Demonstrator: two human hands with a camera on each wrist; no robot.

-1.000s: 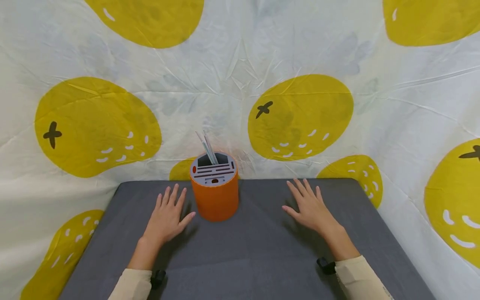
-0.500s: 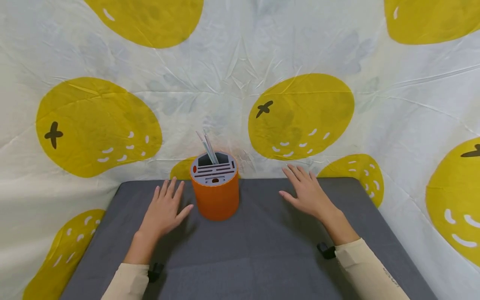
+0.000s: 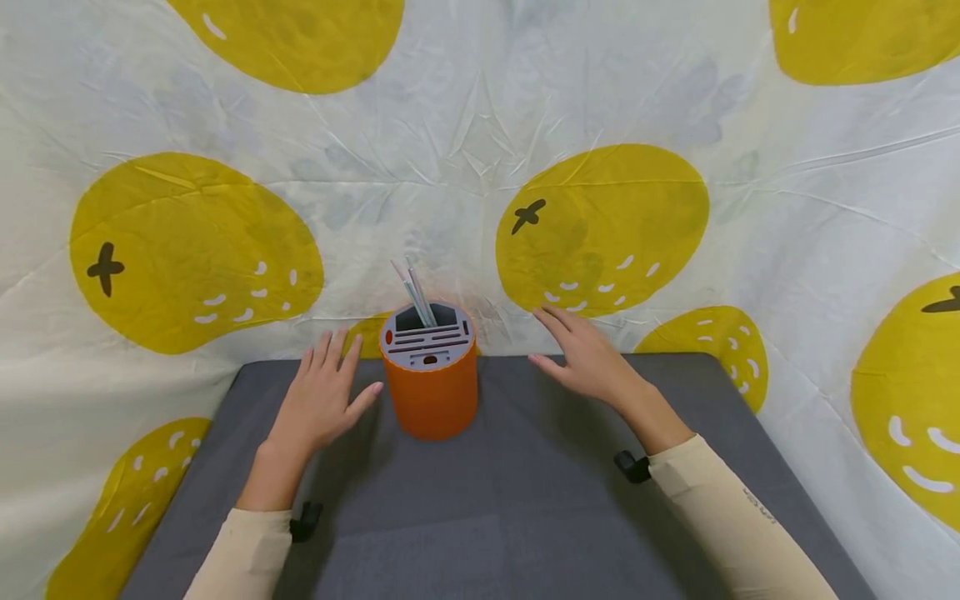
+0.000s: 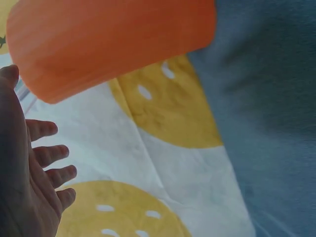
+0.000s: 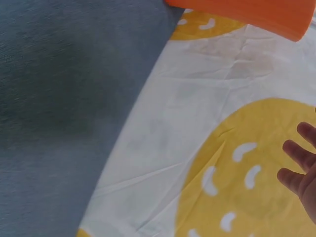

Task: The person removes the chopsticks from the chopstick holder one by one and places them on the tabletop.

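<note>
An orange, round desk organizer (image 3: 431, 404) stands upright at the back of the table, its grey top (image 3: 429, 348) cut with slots and holes. Several thin, pale sticks (image 3: 417, 296), like pens, lean out of its rear compartment. Just left of it my left hand (image 3: 318, 396) hovers with fingers spread, the thumb tip close to the orange wall. My right hand (image 3: 588, 358) is raised further off on the right, fingers extended and holding nothing. In the left wrist view the organizer's side (image 4: 113, 39) fills the top; the right wrist view catches its lower part (image 5: 261, 15).
A dark grey cloth covers the table (image 3: 480, 517). Right behind its back edge hangs a white curtain (image 3: 420, 108) printed with large yellow fruits. Small black devices sit at both wrists, one at the left (image 3: 306, 522) and one at the right (image 3: 632, 467).
Both hands have lifted and moved forward over the table. The right hand has also shifted left, nearer the organizer, which stays where it was.
</note>
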